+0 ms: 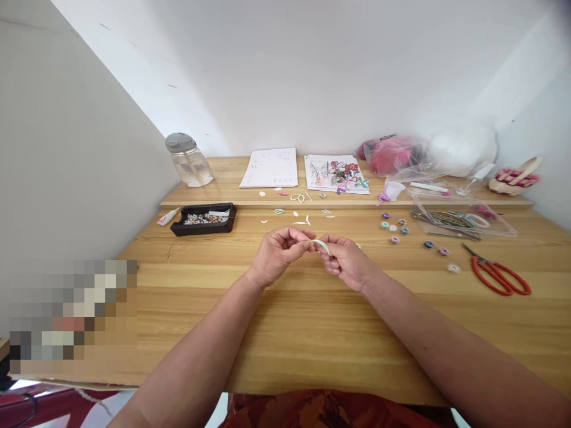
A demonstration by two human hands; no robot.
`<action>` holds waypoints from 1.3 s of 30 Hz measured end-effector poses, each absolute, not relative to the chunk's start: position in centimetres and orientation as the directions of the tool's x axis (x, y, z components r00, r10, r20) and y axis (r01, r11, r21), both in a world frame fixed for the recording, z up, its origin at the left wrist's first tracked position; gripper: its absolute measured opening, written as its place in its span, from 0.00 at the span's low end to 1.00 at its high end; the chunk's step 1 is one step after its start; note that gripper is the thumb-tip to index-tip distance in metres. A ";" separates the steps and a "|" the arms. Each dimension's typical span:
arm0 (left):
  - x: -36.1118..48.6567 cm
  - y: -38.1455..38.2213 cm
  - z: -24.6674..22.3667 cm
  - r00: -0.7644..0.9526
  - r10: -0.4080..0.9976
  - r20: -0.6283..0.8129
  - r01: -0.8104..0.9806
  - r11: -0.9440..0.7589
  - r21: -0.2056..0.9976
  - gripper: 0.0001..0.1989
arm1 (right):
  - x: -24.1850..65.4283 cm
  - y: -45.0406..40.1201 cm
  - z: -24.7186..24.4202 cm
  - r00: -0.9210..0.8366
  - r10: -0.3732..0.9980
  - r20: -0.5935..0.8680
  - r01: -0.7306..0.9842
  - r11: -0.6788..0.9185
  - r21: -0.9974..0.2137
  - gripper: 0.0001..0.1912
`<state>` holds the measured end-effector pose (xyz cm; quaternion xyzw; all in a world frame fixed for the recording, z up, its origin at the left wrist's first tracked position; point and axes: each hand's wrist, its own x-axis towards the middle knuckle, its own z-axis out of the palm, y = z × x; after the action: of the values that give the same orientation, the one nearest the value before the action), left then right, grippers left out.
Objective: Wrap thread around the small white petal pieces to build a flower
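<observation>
Head view looks down on a wooden desk (285,333) where both hands meet at the middle, just above the surface. Left hand (279,252) is curled almost closed, thumb and fingertips pinched on one end of a thin pale green paper strip (322,244). Right hand (347,260) is likewise closed down to a pinch, holding the other end of the same strip, which bends in a short arc between the two hands. The strip is not yet a tight coil; it looks only partly curved, so the shaping seems to be at an early or middle point, though how it is wound inside the fingers cannot be seen.

Finished work lies about: small rolled paper coils (394,226) in blue, pink and white sit to the right, well apart from the hands, and small white and green petal pieces (303,221) lie just beyond the hands near the raised shelf. A paper sheet with a coloured flower design (336,173) rests on that shelf, with a plain white sheet (270,168) beside it. Judging by these, several parts are made and the piece in hand remains to be formed and joined.

Red scissors (497,274) lie at far right, a clear plastic bag of tools (459,219) behind them, a black tray of beads (204,219) at left, and a water jar (190,160) in the back corner
</observation>
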<state>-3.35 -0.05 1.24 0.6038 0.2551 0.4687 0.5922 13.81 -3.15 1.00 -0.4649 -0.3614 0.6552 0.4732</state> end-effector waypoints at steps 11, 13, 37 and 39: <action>-3.4 0.1 1.1 0.414 0.898 0.148 -0.303 -0.017 0.953 0.11 | 13.6 -3.4 0.5 -0.085 0.971 -0.224 -0.203 -0.237 -0.950 0.15; -3.4 0.1 1.0 0.429 0.895 0.126 -0.295 0.007 0.955 0.12 | 13.5 -3.3 0.2 -0.055 0.979 -0.196 -0.147 -0.202 -0.968 0.15; -3.4 0.4 1.4 0.349 0.928 -0.130 -0.282 0.236 0.930 0.15 | 13.4 -4.0 1.3 0.111 0.935 0.338 0.391 0.271 -0.879 0.06; -3.5 0.5 1.3 0.355 0.924 -0.141 -0.289 0.252 0.924 0.14 | 13.5 -3.9 1.4 0.094 0.944 0.318 0.362 0.265 -0.894 0.07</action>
<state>-3.48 0.49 1.32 0.4321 0.3676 0.4326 0.7007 13.49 -3.90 1.36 -0.5350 -0.6099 0.2850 0.5105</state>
